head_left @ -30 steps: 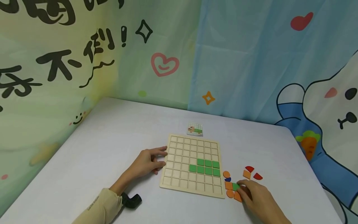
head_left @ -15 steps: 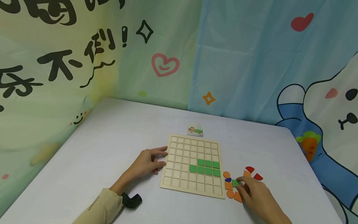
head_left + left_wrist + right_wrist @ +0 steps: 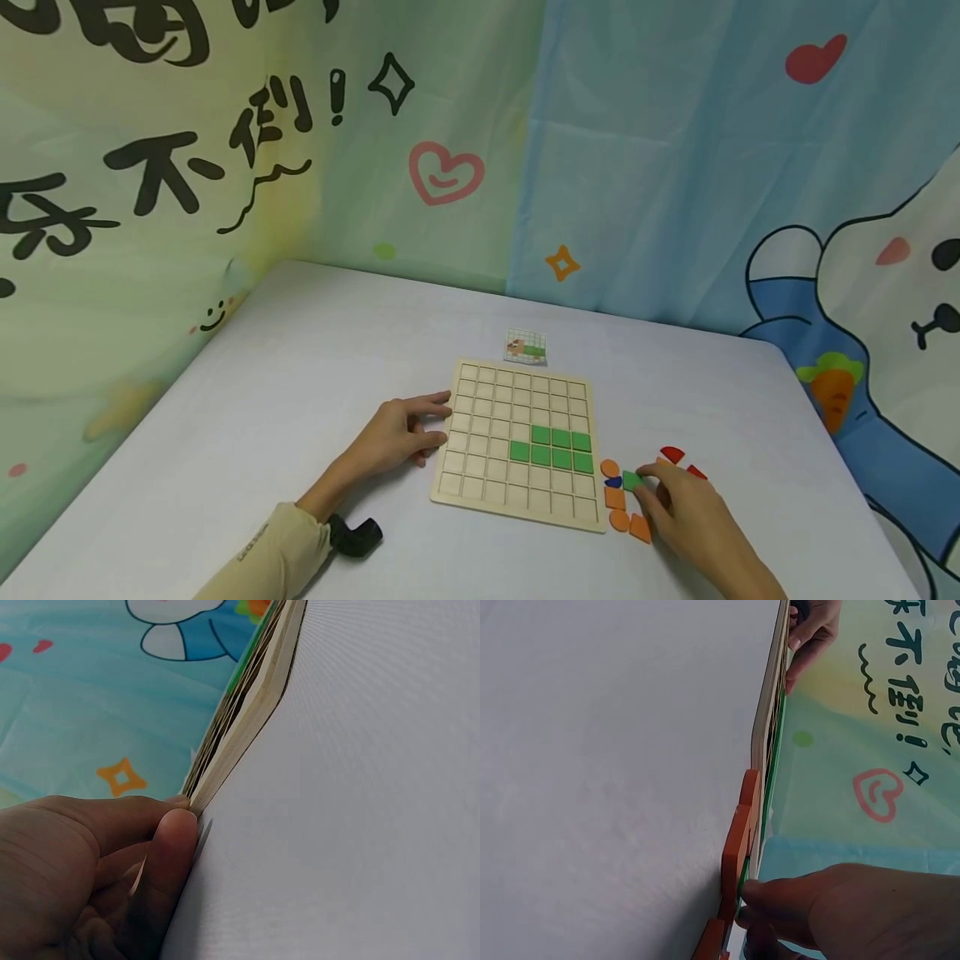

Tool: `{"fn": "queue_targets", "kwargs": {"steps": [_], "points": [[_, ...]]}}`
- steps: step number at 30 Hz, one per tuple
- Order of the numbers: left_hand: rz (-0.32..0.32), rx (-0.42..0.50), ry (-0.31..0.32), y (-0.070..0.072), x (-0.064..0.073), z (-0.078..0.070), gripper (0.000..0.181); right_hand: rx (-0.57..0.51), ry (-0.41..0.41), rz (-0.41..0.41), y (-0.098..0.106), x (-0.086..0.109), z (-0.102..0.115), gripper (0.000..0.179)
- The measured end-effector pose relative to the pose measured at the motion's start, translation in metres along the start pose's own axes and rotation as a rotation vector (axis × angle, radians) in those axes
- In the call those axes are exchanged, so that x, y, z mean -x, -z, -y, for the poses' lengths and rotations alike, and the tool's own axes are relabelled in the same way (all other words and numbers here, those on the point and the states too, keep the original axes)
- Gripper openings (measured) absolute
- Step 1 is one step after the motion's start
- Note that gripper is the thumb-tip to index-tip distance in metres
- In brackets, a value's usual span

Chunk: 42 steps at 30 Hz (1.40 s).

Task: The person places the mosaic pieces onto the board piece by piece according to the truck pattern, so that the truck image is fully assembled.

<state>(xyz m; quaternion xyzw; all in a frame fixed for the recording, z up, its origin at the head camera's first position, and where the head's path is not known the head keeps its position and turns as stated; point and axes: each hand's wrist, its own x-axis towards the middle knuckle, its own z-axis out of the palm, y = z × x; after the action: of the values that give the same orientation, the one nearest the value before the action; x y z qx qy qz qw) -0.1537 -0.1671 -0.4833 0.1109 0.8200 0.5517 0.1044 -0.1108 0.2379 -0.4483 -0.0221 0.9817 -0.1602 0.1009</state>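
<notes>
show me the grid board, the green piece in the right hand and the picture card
Grid board [image 3: 520, 432]: head view, bare cell near its middle.
Held green piece [image 3: 631, 481]: head view, its uncovered left part.
Picture card [image 3: 526, 346]: head view, middle of its printed face.

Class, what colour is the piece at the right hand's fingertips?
Green; the piece shows best in the head view.

A green square [image 3: 631, 480], apparently level, is right of the partly filled wooden board [image 3: 477, 424].
</notes>
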Motion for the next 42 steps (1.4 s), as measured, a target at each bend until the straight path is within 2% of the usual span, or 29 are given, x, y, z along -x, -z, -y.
{"fn": "queue_targets", "kwargs": {"steps": [12,22,30,36,42], "points": [[0.0,0.0,0.0,0.0,0.0,-0.001,0.044,-0.005,-0.008,0.011,0.001,0.001,0.0,0.039],[0.002,0.004,0.003,-0.001,-0.001,-0.002,0.044,0.014,-0.034,-0.01,0.003,0.001,0.001,0.039],[0.009,0.005,0.001,0.0,0.0,0.0,0.044,-0.043,-0.018,-0.032,0.004,0.004,0.01,0.041],[0.012,0.0,-0.004,0.0,0.0,0.001,0.045,-0.076,0.053,-0.044,-0.001,0.003,0.021,0.04],[0.006,-0.005,-0.003,0.0,0.0,0.0,0.045,-0.085,0.157,-0.135,-0.005,0.0,0.036,0.033]]}}
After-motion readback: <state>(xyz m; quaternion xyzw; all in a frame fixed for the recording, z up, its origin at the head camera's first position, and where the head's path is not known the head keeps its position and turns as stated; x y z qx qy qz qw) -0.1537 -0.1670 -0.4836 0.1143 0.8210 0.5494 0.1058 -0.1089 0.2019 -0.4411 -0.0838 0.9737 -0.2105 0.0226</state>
